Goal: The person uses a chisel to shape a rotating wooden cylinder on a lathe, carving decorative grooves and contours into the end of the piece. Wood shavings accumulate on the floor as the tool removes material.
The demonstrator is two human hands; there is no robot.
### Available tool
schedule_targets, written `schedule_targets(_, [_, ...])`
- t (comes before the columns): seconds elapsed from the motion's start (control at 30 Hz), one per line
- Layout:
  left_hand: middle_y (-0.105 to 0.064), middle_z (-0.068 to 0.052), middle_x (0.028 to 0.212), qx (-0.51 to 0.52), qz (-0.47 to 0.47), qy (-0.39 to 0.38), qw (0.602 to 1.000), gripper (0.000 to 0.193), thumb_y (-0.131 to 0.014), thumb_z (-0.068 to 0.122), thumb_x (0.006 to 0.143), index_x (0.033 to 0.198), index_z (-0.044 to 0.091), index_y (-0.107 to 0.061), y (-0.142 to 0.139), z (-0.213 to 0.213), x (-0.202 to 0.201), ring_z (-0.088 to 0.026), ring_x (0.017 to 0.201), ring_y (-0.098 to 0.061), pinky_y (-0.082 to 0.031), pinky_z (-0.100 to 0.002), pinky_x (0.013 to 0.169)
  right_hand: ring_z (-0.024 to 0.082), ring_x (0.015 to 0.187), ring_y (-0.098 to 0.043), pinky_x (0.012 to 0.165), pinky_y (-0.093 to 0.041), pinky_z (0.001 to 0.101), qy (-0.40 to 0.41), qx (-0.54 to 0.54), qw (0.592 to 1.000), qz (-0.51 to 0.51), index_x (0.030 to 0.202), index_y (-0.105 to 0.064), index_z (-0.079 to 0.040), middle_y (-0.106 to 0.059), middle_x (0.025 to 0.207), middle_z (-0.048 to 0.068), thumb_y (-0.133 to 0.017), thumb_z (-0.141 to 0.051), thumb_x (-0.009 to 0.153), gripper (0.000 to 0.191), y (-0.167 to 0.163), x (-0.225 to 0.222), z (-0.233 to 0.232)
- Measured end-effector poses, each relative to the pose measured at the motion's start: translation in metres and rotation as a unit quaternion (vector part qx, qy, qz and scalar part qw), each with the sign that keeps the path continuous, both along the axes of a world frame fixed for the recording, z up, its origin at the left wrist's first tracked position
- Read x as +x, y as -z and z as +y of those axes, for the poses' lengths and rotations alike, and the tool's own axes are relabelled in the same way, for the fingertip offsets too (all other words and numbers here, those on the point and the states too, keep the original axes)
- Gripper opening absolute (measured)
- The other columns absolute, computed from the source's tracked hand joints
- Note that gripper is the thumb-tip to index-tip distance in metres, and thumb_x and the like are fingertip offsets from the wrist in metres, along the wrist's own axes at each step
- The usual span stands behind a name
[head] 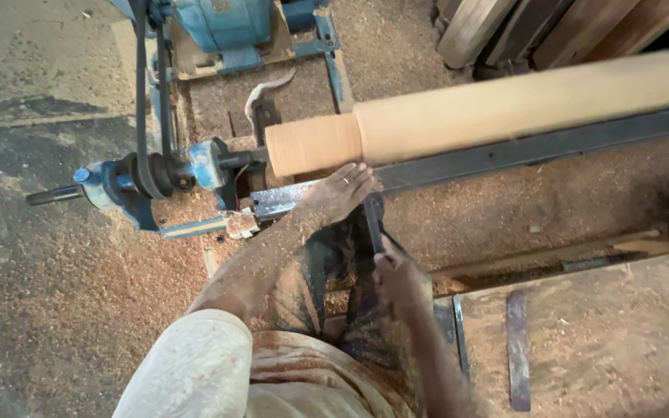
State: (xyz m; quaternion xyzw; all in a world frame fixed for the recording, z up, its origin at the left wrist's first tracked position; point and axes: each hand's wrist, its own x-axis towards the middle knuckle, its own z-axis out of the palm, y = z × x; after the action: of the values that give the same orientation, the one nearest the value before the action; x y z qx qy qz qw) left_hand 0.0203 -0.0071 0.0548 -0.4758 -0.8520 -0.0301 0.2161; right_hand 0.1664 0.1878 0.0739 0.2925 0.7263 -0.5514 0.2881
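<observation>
A long pale wooden cylinder (505, 101) is mounted across the lathe, its surface blurred; the left end (315, 143) is darker orange. My left hand (341, 192), dusted with sawdust, lies over the metal rest (280, 200) just below that end and presses down on the blade of a dark chisel (373, 223). My right hand (393, 272) grips the chisel's lower end, closer to my body. The chisel tip is hidden under my left fingers.
A blue headstock with pulley and black belt (149, 174) sits left of the cylinder, with a blue motor (222, 23) above it. A dark steel rail (520, 149) runs right. A flat metal bar (518, 348) lies on the sawdust-covered bench; wooden planks (582, 27) lean at top right.
</observation>
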Motion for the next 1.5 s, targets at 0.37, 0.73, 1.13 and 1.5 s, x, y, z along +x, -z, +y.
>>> schedule_targets(0.37, [-0.043,-0.014,0.161,0.059,-0.155,-0.057,0.984,0.060,-0.049,0.042,0.102,0.153,0.009,-0.045,-0.013,-0.002,0.105,-0.034,0.152,-0.031,-0.018,-0.051,0.127,0.037,0.109,-0.069,0.089,-0.053,0.0451,-0.103,0.206,0.910,0.345,0.135,-0.064,-0.004,-0.071,0.120,0.021,-0.057,-0.013,0.098,0.039,0.009,0.052,0.024])
schedule_targets(0.73, [-0.073,-0.012,0.103,0.001,-0.511,-0.197,0.837,0.043,-0.056,0.049,0.100,0.118,0.012,-0.068,-0.047,-0.084,0.200,-0.029,0.094,-0.071,-0.056,-0.045,0.086,0.040,0.104,-0.070,0.090,-0.054,0.0518,-0.375,0.271,0.761,0.455,0.140,-0.058,-0.012,-0.074,0.118,0.019,-0.056,-0.013,0.100,0.039,-0.093,0.082,-0.072])
schedule_targets(1.13, [-0.069,-0.014,0.122,0.124,-0.451,-0.249,0.848,0.041,-0.049,0.037,0.102,0.116,0.006,-0.071,0.006,0.009,0.111,-0.032,0.120,-0.064,-0.051,-0.046,0.104,0.016,0.053,-0.046,0.047,-0.037,0.0335,0.062,-0.068,0.990,0.105,0.112,-0.064,-0.006,-0.054,0.069,0.005,-0.053,-0.028,0.107,0.026,0.039,0.067,-0.040])
schedule_targets(1.5, [-0.048,-0.017,0.158,-0.001,-0.067,0.022,0.998,0.060,-0.052,0.019,0.095,0.150,-0.005,-0.044,0.025,-0.010,-0.012,-0.032,0.147,-0.045,-0.028,-0.046,0.127,0.009,0.043,-0.042,0.037,-0.032,0.0264,0.125,-0.131,0.983,0.027,0.151,-0.047,-0.025,-0.053,0.063,-0.001,-0.051,-0.019,0.100,0.052,0.023,0.003,-0.024])
